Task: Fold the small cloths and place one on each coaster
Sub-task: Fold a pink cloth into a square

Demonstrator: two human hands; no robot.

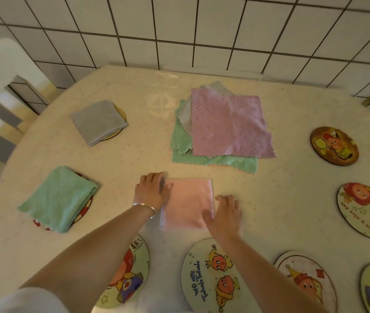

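- A round table under a pale spotted cover stood against a wall of white tiles; a white chair sat at its far left.
- The left hand and right hand lay flat on the side edges of a folded pink cloth, fingers straight and close together.
- Unfolded cloths sat in a pile beyond it.
- Folded grey cloth and green cloth each covered a coaster at left.
- Bare cartoon coasters ringed the near and right edges.

Cloth pile behind folded cloth, coasters in front.
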